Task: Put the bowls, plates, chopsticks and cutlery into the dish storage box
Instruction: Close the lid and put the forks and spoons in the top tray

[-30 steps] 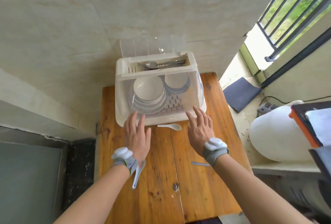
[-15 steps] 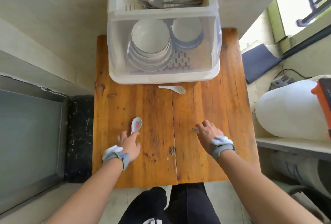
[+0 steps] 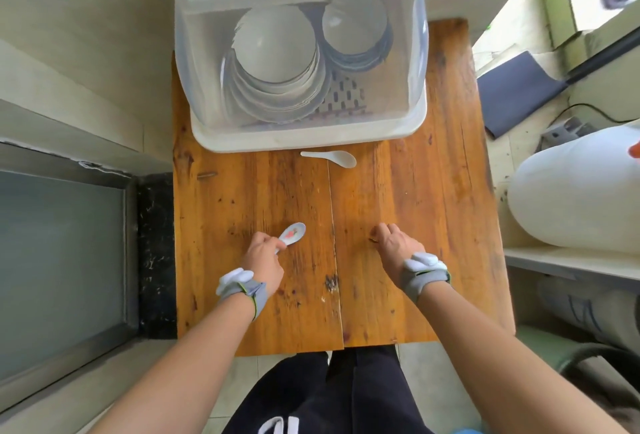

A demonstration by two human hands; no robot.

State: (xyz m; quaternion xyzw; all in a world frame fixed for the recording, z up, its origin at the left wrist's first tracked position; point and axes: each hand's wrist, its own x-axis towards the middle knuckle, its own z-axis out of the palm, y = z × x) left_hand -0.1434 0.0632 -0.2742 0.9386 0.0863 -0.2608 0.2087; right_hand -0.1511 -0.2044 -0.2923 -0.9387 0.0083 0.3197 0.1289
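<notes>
Ceramic painted spoon (image 3: 292, 234) at near part of table (image 3: 415, 208), well apart from storage box (image 3: 311, 142) | left hand (image 3: 265, 260) pinches its handle | right hand (image 3: 394, 246) curled, contents hidden, cannot tell | handling estimate: light, rigid, glaze slippery, chips if dropped; hold mid-handle.

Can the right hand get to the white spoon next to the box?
Probably yes. Only bare table lies between the right hand and the white spoon, which lies uncovered before the box.
</notes>
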